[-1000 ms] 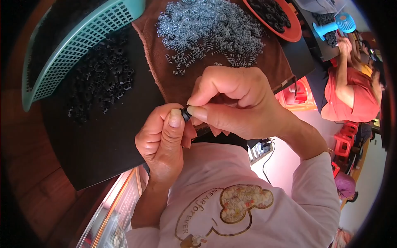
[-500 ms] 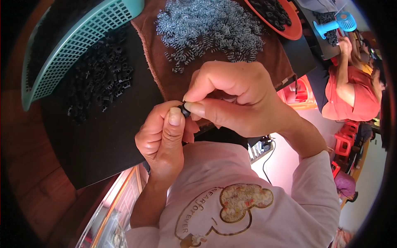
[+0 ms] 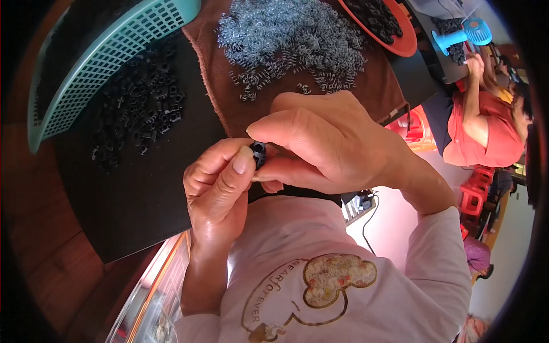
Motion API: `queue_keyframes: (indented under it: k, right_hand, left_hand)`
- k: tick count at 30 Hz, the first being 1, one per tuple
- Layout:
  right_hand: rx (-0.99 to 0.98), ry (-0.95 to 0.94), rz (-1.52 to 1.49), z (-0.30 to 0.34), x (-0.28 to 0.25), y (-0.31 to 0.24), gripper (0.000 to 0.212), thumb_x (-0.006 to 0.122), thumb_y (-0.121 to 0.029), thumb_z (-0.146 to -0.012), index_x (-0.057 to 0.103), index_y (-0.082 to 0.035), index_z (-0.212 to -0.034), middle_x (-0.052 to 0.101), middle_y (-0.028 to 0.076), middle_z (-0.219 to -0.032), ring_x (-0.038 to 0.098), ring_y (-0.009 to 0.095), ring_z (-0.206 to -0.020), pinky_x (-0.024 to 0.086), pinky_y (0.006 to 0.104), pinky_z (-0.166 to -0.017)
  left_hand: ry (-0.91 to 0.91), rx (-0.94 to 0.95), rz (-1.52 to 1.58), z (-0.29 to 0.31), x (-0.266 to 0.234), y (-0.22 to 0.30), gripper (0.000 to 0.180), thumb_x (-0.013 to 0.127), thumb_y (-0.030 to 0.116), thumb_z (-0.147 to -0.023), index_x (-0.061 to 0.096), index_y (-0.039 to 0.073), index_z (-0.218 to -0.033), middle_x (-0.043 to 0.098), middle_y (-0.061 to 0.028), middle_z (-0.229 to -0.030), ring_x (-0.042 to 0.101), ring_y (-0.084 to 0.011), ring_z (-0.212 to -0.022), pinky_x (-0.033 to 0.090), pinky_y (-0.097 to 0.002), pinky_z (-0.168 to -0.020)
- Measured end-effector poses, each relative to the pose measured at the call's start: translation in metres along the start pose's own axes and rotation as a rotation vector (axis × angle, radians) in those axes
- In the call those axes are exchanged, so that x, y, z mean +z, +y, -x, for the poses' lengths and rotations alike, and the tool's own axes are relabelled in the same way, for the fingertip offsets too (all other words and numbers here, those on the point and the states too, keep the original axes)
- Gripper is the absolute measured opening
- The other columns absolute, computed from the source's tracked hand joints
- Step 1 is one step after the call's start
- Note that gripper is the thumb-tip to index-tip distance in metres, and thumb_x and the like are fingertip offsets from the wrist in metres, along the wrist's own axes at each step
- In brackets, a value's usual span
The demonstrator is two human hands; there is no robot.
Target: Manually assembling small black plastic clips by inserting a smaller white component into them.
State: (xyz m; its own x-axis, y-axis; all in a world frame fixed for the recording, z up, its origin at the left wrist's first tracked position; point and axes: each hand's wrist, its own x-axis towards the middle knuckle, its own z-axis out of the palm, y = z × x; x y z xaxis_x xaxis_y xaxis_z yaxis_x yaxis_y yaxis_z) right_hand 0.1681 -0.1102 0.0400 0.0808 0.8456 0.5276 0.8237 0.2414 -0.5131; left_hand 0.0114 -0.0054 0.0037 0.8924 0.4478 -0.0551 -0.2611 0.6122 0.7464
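Black part (image 3: 259,155): held up on the wearer's side of the brown cloth (image 3: 237,117). Left hand (image 3: 217,186) pinches it between thumb and fingers; right hand (image 3: 337,143) has forefinger and thumb spread about it, and whether these press cannot be told. Judged light, stiff, probably hard plastic, unlikely to break, though smooth enough to slip. Best hold: opposite outer sides, by the fingertips. Appearance: small, dark, slightly glossy, curved edges; fingers hide the remainder.

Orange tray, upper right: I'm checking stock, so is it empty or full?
Not empty: black parts lie in the orange tray; the picture's edge cuts it off, so I can't tell how full.
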Motion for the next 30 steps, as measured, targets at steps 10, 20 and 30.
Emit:
queue_keyframes:
  k: [10, 20, 30]
  right_hand:
    - [-0.099, -0.058, 0.147, -0.001, -0.001, 0.001, 0.033, 0.072, -0.016, -0.075, 0.050, -0.003, -0.097, 0.054, 0.006, -0.073, 0.062, 0.024, -0.060, 0.045, 0.0343, -0.043]
    - [-0.099, -0.012, 0.135, -0.002, -0.001, -0.003, 0.030, 0.072, -0.010, -0.072, 0.049, -0.003, -0.091, 0.052, 0.006, -0.072, 0.060, 0.023, -0.058, 0.042, 0.0345, -0.042]
    - [-0.057, -0.027, 0.053, -0.003, 0.000, -0.004, 0.028, 0.071, -0.008, -0.072, 0.045, -0.005, -0.083, 0.050, 0.009, -0.066, 0.058, 0.028, -0.053, 0.042, 0.0366, -0.041]
  left_hand:
    - [0.038, -0.095, 0.091, 0.001, -0.005, 0.004, 0.023, 0.060, 0.007, -0.096, 0.065, -0.005, -0.115, 0.068, -0.0064, -0.096, 0.058, -0.0094, -0.084, 0.047, -0.0245, -0.078]
    - [-0.047, 0.025, 0.049, 0.004, -0.010, -0.004, 0.026, 0.056, 0.008, -0.098, 0.061, -0.008, -0.117, 0.067, -0.0106, -0.104, 0.064, -0.0166, -0.097, 0.051, -0.0311, -0.089]
    - [-0.029, 0.077, -0.111, 0.007, -0.008, -0.008, 0.025, 0.056, 0.009, -0.098, 0.062, -0.009, -0.115, 0.066, -0.0077, -0.100, 0.062, -0.0107, -0.087, 0.051, -0.0245, -0.078]
